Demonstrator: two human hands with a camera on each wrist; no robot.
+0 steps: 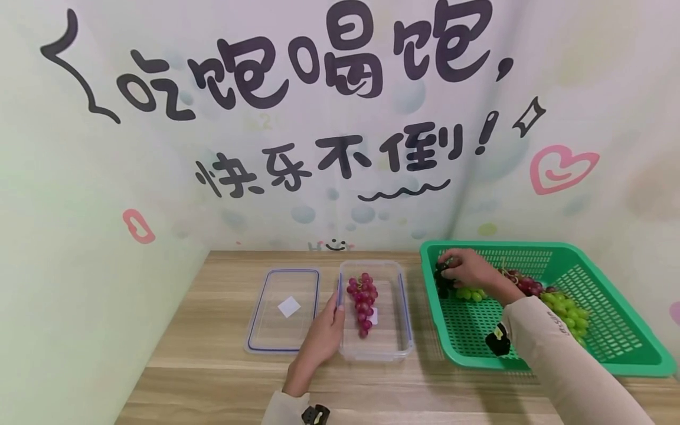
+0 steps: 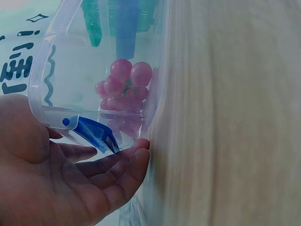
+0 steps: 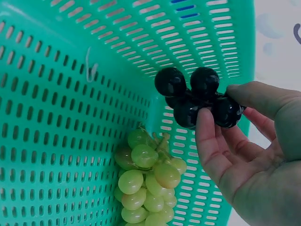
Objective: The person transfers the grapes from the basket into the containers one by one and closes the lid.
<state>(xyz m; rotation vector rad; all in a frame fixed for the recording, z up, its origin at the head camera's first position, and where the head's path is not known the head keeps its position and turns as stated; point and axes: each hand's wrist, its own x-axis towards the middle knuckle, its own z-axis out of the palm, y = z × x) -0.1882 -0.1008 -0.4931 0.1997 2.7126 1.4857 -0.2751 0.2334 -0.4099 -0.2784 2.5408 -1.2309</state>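
Observation:
In the head view, my left hand rests against the left side of a clear plastic container. Its lightly bent fingers touch the wall near a blue latch in the left wrist view. A bunch of red grapes lies inside the container. My right hand reaches into the back left of a green basket. Between thumb and fingers it pinches a bunch of black grapes, held above green grapes in the right wrist view.
Left of the container, a clear lid with a blue seal lies on the wooden table. The basket also holds dark red grapes and another green bunch on its right. A printed wall stands behind the table.

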